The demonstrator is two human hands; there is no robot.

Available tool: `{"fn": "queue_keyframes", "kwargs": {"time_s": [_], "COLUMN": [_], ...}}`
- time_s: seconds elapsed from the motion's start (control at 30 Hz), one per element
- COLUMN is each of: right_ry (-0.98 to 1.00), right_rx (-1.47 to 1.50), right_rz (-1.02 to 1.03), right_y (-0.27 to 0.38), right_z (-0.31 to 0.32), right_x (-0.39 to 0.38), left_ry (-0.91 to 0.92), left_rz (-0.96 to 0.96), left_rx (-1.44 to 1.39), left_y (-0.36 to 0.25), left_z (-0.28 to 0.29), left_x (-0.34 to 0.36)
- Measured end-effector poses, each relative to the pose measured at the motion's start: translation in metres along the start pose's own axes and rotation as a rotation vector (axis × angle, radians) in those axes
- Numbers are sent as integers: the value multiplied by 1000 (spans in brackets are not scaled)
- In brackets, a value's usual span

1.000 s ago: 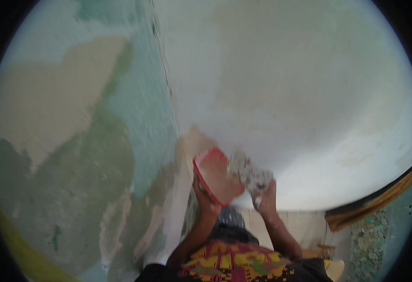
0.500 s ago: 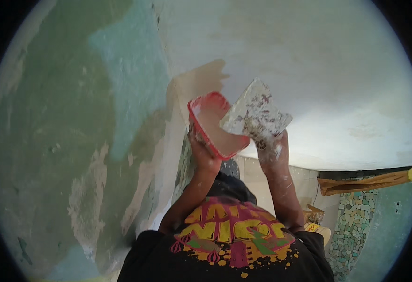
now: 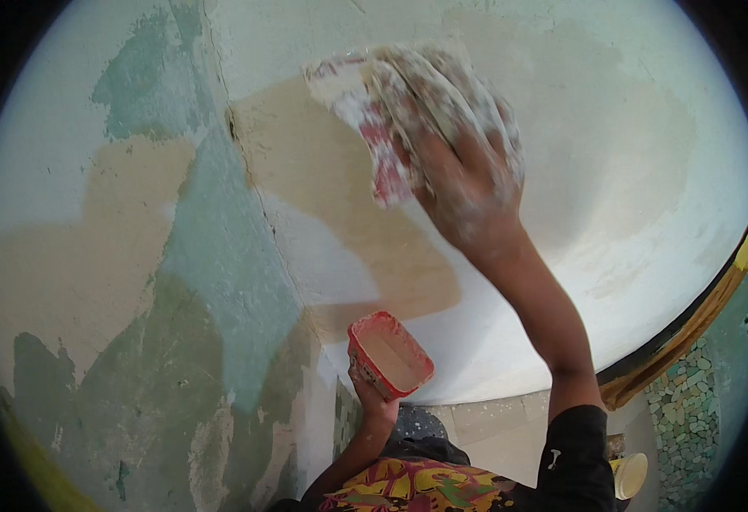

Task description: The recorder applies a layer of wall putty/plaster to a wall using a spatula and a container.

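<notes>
My right hand (image 3: 468, 175) is raised against the pale wall (image 3: 596, 136), fingers closed over a flat putty applicator (image 3: 340, 90) smeared white, with a red patch showing; its grip edge is hidden under the fingers. White paste coats the fingers. Lower down, my left hand (image 3: 372, 397) grips a red rectangular container (image 3: 391, 350) from below and beside its left side. The container holds pale beige paste.
To the left, a patchy green and beige wall (image 3: 110, 282) meets the pale wall along a crack. At lower right are tiled floor (image 3: 493, 427), a pebble-patterned strip (image 3: 681, 410), a brown wooden piece (image 3: 690, 333) and a cream bucket (image 3: 630, 474).
My right hand with the applicator has moved up and away from the red container onto the upper wall. My left hand and the container now sit lower in the view.
</notes>
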State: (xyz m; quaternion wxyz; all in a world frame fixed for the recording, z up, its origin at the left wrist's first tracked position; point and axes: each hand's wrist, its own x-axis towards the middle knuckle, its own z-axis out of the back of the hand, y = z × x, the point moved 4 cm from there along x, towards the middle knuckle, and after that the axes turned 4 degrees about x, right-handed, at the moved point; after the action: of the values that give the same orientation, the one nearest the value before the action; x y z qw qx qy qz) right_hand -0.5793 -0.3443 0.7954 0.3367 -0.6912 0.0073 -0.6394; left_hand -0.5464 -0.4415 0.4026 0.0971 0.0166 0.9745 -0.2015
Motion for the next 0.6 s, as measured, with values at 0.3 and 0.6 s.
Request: {"fn": "queue_keyframes", "kwargs": {"time_s": [0.3,0.6], "right_ry": [233,90], "right_rx": [-110,-1], "right_rz": [-108,-158], "right_y": [-40,-36], "right_z": [-23,-5], "right_x": [-4,19], "left_ry": [86,16], "left_rz": [36,54], "left_rx": [40,61], "left_y": [5,5], "left_z": [2,23], "left_x": [8,7]}}
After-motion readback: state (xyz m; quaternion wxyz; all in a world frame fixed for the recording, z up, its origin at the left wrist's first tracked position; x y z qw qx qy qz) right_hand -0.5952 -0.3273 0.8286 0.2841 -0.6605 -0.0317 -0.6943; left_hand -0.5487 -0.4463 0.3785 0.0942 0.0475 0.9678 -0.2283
